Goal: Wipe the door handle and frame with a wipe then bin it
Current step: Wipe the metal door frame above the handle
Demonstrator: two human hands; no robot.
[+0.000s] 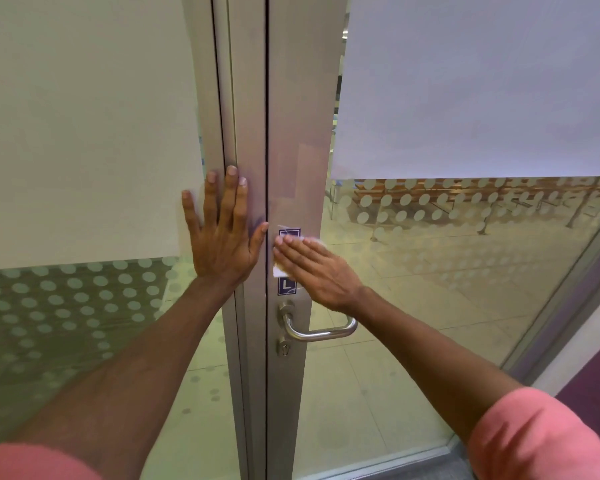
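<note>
A grey metal door frame runs down the middle of the view between two glass panels. My right hand lies flat on the frame and presses a white wipe against it, over a blue sticker. Only the wipe's edges show around the fingers. A silver lever handle sits just below that hand, with a keyhole under it. My left hand is spread flat with fingers apart on the fixed frame post to the left, holding nothing.
Frosted film and dot patterns cover both glass panels. Through the right panel I see a tiled floor and wooden benches. A purple wall edge stands at the far right. No bin is in view.
</note>
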